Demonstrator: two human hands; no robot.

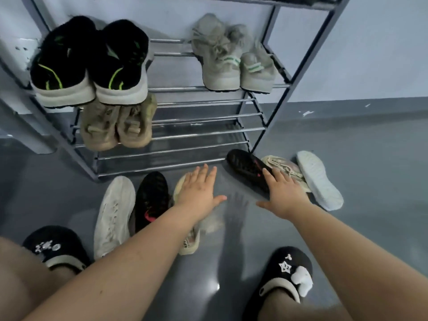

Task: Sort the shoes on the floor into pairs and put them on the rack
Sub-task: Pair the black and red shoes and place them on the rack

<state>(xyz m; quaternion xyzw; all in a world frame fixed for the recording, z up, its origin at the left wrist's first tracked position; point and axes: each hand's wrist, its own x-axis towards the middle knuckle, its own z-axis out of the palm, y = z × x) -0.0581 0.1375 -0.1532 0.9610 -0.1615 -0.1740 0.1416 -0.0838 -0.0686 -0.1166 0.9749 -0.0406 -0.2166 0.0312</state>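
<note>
Several loose shoes lie on the grey floor before the metal rack [203,89]. At the left lie a white sneaker [114,212], a black sneaker with pink trim [151,200] and a cream sneaker [190,242]. My left hand [199,188] is spread flat over the cream sneaker's toe. At the right lie a second black sneaker [247,167], a second cream sneaker [284,167] and a white sneaker sole-up [319,179]. My right hand [282,193] is spread with its fingers over the black and cream shoes there. Neither hand grips anything.
The rack holds a black-and-green pair [90,63], a grey-green pair [234,56] and a tan pair [115,126] one shelf lower. The lower right rails are bare. My feet in black clogs [287,272] stand at the bottom. A wall runs behind.
</note>
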